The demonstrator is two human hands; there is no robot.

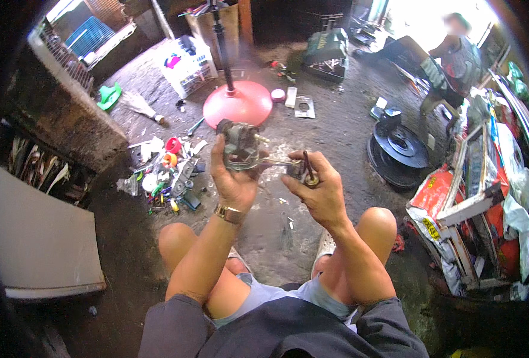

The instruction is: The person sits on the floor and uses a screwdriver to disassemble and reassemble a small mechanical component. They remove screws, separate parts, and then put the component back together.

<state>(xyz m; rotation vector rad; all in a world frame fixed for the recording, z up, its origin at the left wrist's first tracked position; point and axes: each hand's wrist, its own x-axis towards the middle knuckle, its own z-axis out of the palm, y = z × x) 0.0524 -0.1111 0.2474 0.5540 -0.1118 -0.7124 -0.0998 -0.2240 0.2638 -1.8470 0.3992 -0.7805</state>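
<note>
My left hand (236,188), with a gold-coloured watch (230,213) at its wrist, is closed round a grimy metal electric motor (239,143) held up above the floor. Thin wires (276,161) stretch from the motor across to my right hand (323,190). That hand pinches a small dark block (296,171) together with a dark brown loop (307,169), whose exact kind I cannot make out. Both hands are raised in front of my bent knees, a short gap apart. My palm and fingers hide the motor's underside.
Ahead stands a pole on a round pink base (237,107). Left of my hands lies a heap of small plastic parts (172,176). Black discs (399,146) and scrap-filled sacks (437,197) are at the right. A person (458,62) is at the far right, near a green case (327,51).
</note>
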